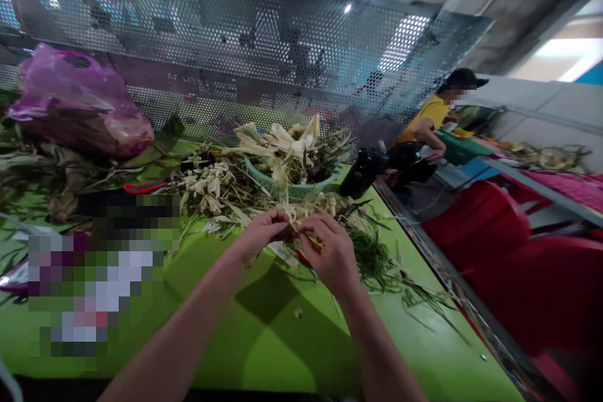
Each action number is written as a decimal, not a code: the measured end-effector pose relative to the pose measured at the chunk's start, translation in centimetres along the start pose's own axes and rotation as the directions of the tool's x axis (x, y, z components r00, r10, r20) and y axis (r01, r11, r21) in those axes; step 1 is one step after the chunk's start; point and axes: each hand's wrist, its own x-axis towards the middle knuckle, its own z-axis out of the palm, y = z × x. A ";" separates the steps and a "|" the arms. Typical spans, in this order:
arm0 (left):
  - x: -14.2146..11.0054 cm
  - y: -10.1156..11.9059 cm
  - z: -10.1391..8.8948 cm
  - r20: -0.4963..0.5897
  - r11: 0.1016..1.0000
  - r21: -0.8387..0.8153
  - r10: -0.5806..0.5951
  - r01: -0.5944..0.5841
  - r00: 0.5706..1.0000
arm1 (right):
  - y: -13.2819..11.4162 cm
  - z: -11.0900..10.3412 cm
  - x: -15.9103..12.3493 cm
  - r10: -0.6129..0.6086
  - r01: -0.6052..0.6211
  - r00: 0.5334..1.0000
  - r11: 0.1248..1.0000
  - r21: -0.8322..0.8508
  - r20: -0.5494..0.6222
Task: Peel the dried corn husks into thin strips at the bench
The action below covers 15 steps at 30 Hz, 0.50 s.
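Observation:
Above the green table, my left hand and my right hand meet fingertip to fingertip. Both pinch a thin, pale strip of dried plant fibre, whose exact kind I cannot make out. Just below the right fingers shows a red and yellow object, mostly hidden. Behind the hands stands a light green basket heaped with dried, pale husks. Green, stringy grass lies to the right of my right hand.
Dried flowers and stalks spread left of the basket. A purple plastic bag sits at the back left, near a red-edged tool. Perforated metal panel behind; black object, red chairs and a person in yellow at right.

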 end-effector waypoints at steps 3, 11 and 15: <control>0.2 -0.2 -0.1 -0.008 1.000 -0.002 0.013 -0.013 1.000 | 0.0 0.1 -0.2 0.068 -0.070 0.995 0.997 0.040 0.068; 0.3 0.0 0.0 0.024 0.998 0.033 0.060 -0.061 0.998 | 0.9 0.8 -0.4 0.238 -0.246 0.969 0.956 0.161 0.068; 0.8 -0.8 -0.5 0.024 0.979 0.172 0.107 -0.110 0.994 | 0.9 0.6 -0.2 0.311 -0.316 0.948 0.906 0.282 0.064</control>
